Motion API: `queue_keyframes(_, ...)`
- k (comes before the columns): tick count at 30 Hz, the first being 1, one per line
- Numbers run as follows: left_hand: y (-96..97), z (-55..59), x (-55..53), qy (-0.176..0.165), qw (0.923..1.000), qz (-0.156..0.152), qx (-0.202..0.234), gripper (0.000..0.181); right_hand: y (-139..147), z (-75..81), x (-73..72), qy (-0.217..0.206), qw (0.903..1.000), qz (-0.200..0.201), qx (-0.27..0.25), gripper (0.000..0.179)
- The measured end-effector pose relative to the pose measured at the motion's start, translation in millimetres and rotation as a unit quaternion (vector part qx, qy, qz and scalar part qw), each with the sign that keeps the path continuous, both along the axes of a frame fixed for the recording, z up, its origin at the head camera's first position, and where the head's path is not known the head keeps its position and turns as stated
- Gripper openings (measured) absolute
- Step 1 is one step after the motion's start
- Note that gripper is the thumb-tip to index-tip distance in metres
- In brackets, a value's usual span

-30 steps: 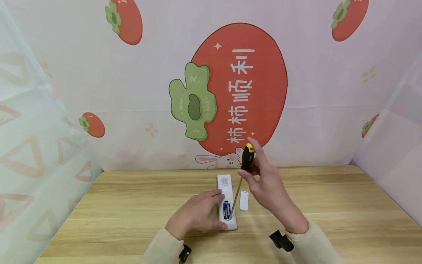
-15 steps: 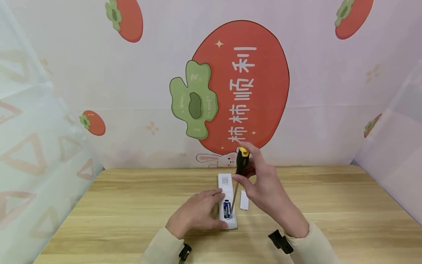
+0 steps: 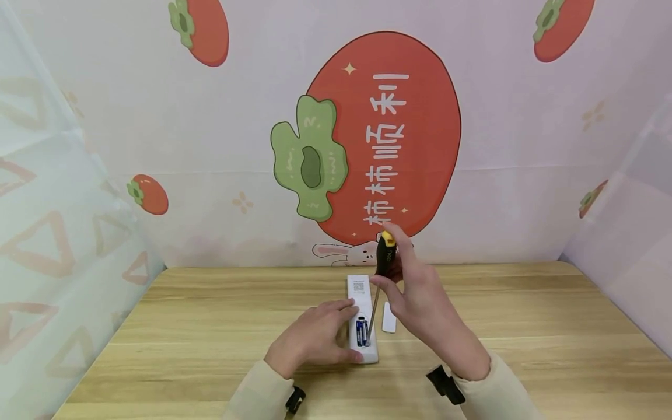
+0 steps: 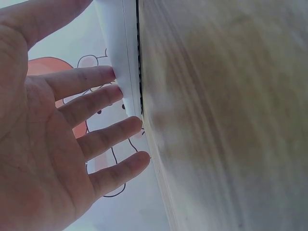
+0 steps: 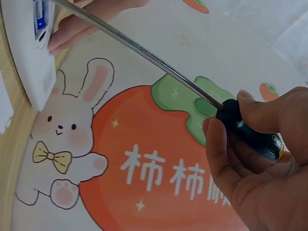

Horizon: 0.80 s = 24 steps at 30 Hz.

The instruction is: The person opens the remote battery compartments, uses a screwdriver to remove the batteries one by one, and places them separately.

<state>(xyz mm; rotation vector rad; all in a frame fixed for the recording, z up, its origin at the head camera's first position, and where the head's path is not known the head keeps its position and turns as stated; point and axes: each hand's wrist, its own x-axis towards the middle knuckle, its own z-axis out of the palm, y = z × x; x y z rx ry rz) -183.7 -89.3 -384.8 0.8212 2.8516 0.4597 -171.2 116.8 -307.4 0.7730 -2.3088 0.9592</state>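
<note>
A white remote control (image 3: 371, 354) lies back side up on the table, its battery compartment uncovered with batteries (image 3: 362, 333) inside. My left hand (image 3: 315, 338) rests along its left side; in the left wrist view the fingers (image 4: 103, 137) are spread and nearly straight, some tips at the remote's side. With my right hand (image 3: 424, 297) I grip the black handle of a screwdriver (image 3: 385, 256), index finger over its yellow end. The metal shaft (image 5: 149, 55) slants down to the near right end of the compartment. Its tip is hard to make out beside the batteries.
The white battery cover (image 3: 389, 319) lies on the wooden table (image 3: 210, 326), just right of the remote. Behind the table hangs a pale cloth (image 3: 252, 116) printed with persimmons and a rabbit. More cloth closes off the left and right sides.
Over the first half second the screwdriver handle swung left and slightly down, its shaft growing steeper. Since then it has barely shifted. My left hand and the remote have stayed in place.
</note>
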Motion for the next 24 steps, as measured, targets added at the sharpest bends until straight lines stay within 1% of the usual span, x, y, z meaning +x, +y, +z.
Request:
queue_keyframes(7, 0.4, -0.3, -2.0, 0.008, 0.9999, -0.006, -0.006, 0.084, 6.0, -8.0, -16.6, -0.008, 0.9994, 0.015, -0.031, 0.096)
queue_keyframes(12, 0.5, -0.3, -2.2, 0.006, 1.0000, -0.007, -0.003, 0.085, 10.9, -15.1, -27.6, -0.034, 0.9983, 0.008, -0.046, 0.097)
queue_keyframes(15, 0.6, -0.1, -2.1, 0.001, 1.0000, -0.006, 0.000, 0.085, 13.0, -17.7, -31.1, -0.047, 0.9974, 0.006, -0.054, 0.097)
queue_keyframes(17, 0.6, 0.2, -1.9, 0.000, 1.0000, -0.006, 0.000, 0.085, 13.3, -17.9, -31.4, -0.049, 0.9970, 0.005, -0.059, 0.097)
queue_keyframes(20, 0.6, 0.4, -1.8, 0.000, 1.0000, -0.006, -0.003, 0.085, 11.9, -16.2, -28.8, -0.039, 0.9978, 0.012, -0.051, 0.097)
queue_keyframes(24, 0.8, 0.2, -2.1, -0.004, 1.0000, -0.004, -0.005, 0.084, 7.7, -12.1, -21.1, -0.013, 0.9986, 0.043, -0.027, 0.096)
